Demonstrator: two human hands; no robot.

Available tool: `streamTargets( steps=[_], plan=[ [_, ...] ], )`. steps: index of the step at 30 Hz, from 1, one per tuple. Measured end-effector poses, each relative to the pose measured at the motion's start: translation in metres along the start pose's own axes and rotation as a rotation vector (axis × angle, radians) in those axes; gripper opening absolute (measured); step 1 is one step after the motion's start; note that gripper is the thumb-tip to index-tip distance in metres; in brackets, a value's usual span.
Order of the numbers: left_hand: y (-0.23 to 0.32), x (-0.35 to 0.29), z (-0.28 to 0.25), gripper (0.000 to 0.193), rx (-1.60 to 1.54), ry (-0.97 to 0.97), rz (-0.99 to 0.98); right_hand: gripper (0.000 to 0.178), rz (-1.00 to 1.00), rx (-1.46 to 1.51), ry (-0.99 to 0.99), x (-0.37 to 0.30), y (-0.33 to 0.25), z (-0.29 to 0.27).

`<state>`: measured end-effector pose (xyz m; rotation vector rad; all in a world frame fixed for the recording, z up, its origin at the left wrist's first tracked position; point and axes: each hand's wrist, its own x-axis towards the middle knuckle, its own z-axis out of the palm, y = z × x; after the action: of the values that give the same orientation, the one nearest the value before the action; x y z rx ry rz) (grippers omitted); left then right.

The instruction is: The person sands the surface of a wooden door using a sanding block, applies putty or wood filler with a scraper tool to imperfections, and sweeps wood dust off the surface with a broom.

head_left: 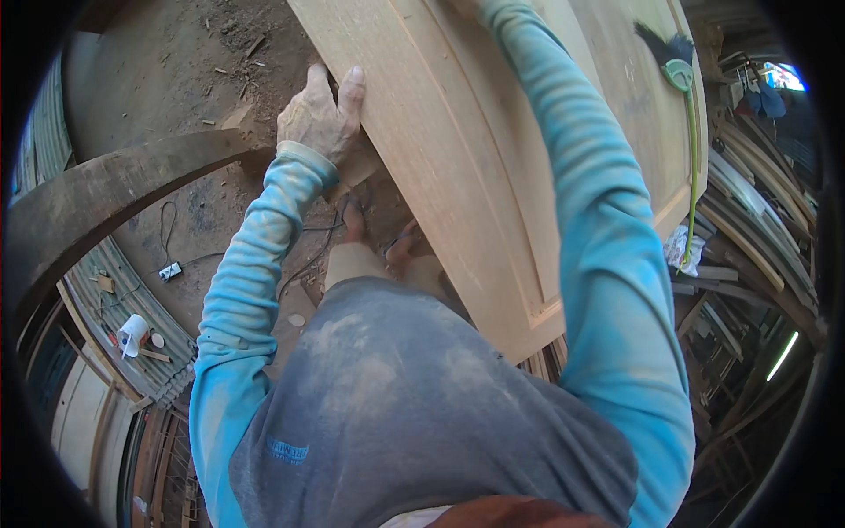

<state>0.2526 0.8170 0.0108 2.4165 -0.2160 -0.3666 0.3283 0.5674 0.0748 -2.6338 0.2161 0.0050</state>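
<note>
A pale wooden panelled door (440, 167) lies at a slant before me, with a grooved frame around its raised panels. At its left edge is my left hand (321, 119), closed on the rim with the thumb against the wood and the other fingers partly hidden. My right arm reaches across the door to the far side. Only a sliver of my right hand (467, 7) shows at the upper border, its fingers out of the picture. A brush (679, 74) with dark bristles and a long green handle rests along the door's right side.
A curved dark wooden beam (132, 176) juts in from the left. Cables run over the dirt floor (189, 79) to a white socket block (170, 271). A white tub (133, 334) lies on corrugated sheets (167, 352) at lower left. Timber strips (766, 238) are stacked on the right.
</note>
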Motion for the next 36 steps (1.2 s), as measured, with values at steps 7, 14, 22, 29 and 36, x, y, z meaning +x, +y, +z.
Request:
streamTargets(
  steps=[7, 14, 22, 29, 36],
  plan=[
    [-0.017, -0.004, -0.003, 0.057, -0.038, 0.044, -0.034, 0.026, 0.073, 0.082, 0.071, -0.188, 0.063, 0.008],
    [-0.007, -0.001, -0.001, 0.054, -0.069, 0.001, -0.040, 0.044, 0.044, -0.136, 0.061, -0.031, 0.047, 0.011],
    [-0.026, -0.002, 0.013, 0.066, 0.110, -0.007, -0.004, 0.042, -0.058, -0.114, 0.164, -0.044, 0.037, 0.013],
    [0.005, -0.013, -0.035, 0.072, -0.009, -0.119, -0.163, 0.027, 0.117, -0.011, 0.129, -0.097, 0.049, -0.009],
    [-0.004, -0.006, -0.010, 0.054, -0.004, 0.021, -0.095, 0.042, -0.009, -0.131, 0.271, 0.111, 0.034, 0.015]
  ],
)
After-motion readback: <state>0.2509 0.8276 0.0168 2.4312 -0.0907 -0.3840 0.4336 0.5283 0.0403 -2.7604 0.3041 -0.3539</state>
